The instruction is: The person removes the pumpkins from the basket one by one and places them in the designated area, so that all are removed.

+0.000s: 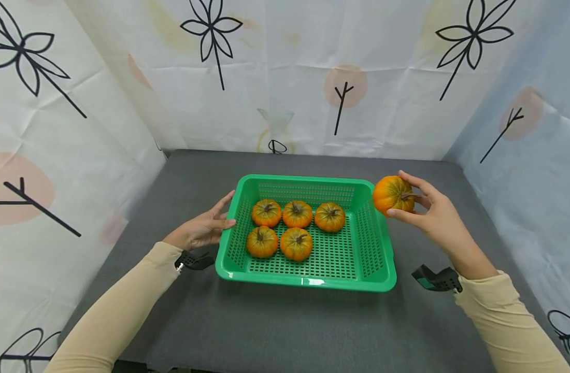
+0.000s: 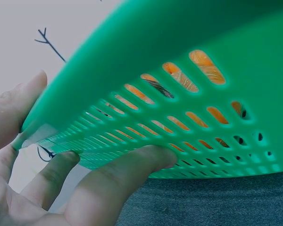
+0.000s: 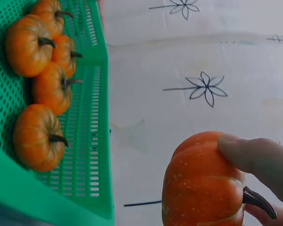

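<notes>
A green perforated plastic basket [image 1: 308,282] stands on the dark table with several small orange pumpkins [image 1: 296,244] inside, toward its left. My left hand [image 1: 203,226] holds the basket's left side, thumb at the rim and fingers [image 2: 125,181] against the slotted outer wall. Just beyond the basket's right rim, my right hand [image 1: 427,207] grips another small pumpkin [image 1: 391,195] between thumb and fingers. That pumpkin's dark stem [image 3: 259,202] points back toward the palm in the right wrist view. Part of the right hand lies outside that view.
The dark grey table [image 1: 285,331] extends around the basket. White sheets with drawn flowers and twigs [image 1: 303,77] enclose the back and both sides. Each wrist wears a black strap, such as the right strap [image 1: 436,278].
</notes>
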The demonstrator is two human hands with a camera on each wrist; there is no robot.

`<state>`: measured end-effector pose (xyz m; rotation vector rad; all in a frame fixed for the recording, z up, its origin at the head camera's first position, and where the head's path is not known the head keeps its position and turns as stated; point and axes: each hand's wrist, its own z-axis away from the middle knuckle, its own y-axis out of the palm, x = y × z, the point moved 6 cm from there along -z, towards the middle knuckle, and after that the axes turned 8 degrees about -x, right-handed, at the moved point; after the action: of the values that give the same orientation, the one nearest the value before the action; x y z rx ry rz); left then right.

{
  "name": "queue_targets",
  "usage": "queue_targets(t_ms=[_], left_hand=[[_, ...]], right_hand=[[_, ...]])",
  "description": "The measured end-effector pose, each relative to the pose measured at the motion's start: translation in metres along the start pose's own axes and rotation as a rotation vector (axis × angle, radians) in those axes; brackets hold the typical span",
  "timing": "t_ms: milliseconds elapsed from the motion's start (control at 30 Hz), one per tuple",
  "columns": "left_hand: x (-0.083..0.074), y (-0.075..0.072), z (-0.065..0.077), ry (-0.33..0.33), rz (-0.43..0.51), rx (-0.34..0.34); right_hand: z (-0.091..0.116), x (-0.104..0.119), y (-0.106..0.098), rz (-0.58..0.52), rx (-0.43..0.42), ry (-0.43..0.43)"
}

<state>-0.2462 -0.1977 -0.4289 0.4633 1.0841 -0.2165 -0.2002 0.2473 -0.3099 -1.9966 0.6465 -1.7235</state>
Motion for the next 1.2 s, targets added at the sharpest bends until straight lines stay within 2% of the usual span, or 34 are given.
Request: queue_targets(t_ms=[200,367,633,900,1200], left_hand=[[-0.001,0.001,0.0,-0.007,0.019,0.0],[-0.001,0.0,0.0,-0.013,0.021,-0.006],[-0.002,0.0,0.001,-0.006,0.011,-0.003],[-0.002,0.001,0.001,0.002,0.013,0.007],[-0.002,0.002,0.001,-0.005,0.017,-0.003]], right_hand=[[-0.005,-0.019,-0.005,0.026,-0.063,0.067],[-0.009,-0.038,-0.004,0.024,-0.132,0.086],[-0.019,-0.081,0.003,0.06,-0.246,0.108],[-0.025,-0.112,0.017,0.093,-0.235,0.135],[-0.029,-0.133,0.029,0.129,-0.165,0.186]])
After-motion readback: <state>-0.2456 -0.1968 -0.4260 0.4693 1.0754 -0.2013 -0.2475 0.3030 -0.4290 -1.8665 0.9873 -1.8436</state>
